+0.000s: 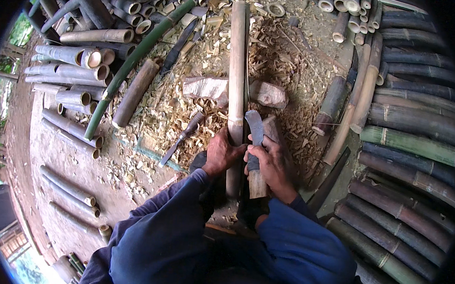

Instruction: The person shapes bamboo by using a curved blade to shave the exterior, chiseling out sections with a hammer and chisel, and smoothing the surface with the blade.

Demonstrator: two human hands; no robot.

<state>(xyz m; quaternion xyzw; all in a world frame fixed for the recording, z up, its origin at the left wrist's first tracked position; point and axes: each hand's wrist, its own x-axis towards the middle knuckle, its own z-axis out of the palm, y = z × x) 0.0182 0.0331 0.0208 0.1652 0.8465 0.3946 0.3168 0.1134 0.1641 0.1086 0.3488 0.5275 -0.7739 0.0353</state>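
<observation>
A long pale bamboo pole runs away from my lap, lying across a rough wooden block. My left hand is closed around the pole's near part. In my right hand is a knife with a broad, curved grey blade and a wrapped wooden handle. The blade points away from me, just right of the pole; whether it touches the pole I cannot tell. The two hands are close together, thumbs nearly meeting. A second knife lies on the shavings to the left.
Curled shavings cover the ground around the block. A green bamboo pole and a short brown piece lie left. Cut bamboo tubes are stacked further left. Dark and green bamboo lengths line the right side.
</observation>
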